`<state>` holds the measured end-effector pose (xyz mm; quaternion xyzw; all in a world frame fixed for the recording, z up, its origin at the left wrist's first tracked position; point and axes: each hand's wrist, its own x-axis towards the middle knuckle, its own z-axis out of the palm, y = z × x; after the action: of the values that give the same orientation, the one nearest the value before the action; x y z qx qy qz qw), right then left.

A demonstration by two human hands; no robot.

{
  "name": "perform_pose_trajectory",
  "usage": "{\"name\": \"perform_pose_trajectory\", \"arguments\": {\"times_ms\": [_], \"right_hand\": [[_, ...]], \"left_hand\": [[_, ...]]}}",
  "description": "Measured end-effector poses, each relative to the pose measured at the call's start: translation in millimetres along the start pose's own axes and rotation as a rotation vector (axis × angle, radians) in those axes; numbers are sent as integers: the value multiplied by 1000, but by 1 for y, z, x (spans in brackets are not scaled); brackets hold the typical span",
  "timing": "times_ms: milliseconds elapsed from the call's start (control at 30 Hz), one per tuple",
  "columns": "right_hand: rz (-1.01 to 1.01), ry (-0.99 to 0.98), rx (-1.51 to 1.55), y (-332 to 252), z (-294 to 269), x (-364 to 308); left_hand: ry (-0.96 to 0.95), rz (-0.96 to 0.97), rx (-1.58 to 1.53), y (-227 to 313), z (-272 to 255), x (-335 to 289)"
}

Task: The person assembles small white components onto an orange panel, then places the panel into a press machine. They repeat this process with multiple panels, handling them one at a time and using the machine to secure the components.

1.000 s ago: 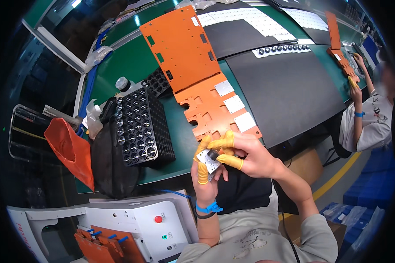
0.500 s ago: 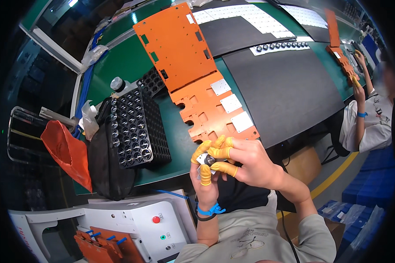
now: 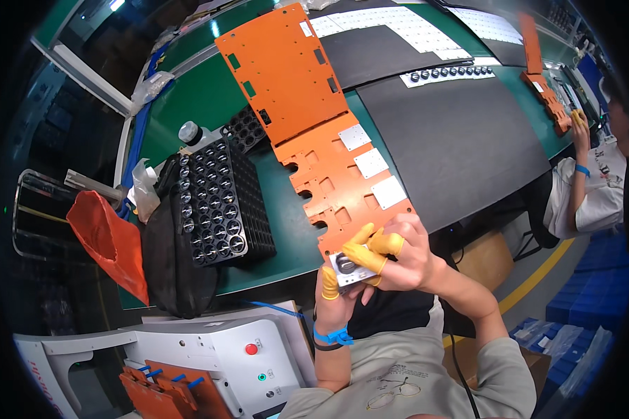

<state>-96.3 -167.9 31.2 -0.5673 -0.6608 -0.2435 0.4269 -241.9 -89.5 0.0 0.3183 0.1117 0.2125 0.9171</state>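
Close to my body, past the table's front edge, a small white square plate (image 3: 356, 276) carries a round black part (image 3: 344, 263). My left hand (image 3: 333, 300) grips it from the left, a yellow finger cot along its edge. From the right, my right hand (image 3: 407, 257) closes over it with yellow-cotted fingers; those beneath are hidden. Just beyond my hands lies an orange fixture (image 3: 314, 159) with notches along its left side. Three white square plates sit along its right side: the far one (image 3: 354, 137), the middle one (image 3: 371, 163) and the near one (image 3: 388, 193).
Left of the fixture stands a black tray (image 3: 258, 222) of round parts. A black mat (image 3: 461, 146) covers the table at right, with a white strip of black round parts (image 3: 449, 73) behind. A grey machine (image 3: 223, 356) is at lower left; a co-worker (image 3: 594, 181) sits far right.
My hands have moved slightly right and turned the white plate, so its face with the black part shows more fully. The co-worker's hands have come together.
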Motion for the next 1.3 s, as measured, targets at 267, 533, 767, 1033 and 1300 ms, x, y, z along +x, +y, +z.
{"name": "perform_pose_trajectory", "arguments": {"times_ms": [267,533,767,1033,1300], "right_hand": [[98,-321,112,13,-17,12],[378,-531,295,7,-28,23],[829,150,1227,-20,-52,33],[342,-23,2062,-44,-87,20],[686,337,1954,-84,-110,69]], "left_hand": [[106,521,865,15,-18,13],[189,579,1001,25,-9,9],[615,586,1248,29,-19,20],[824,421,1314,20,-31,28],[882,190,1471,24,-6,39]]}}
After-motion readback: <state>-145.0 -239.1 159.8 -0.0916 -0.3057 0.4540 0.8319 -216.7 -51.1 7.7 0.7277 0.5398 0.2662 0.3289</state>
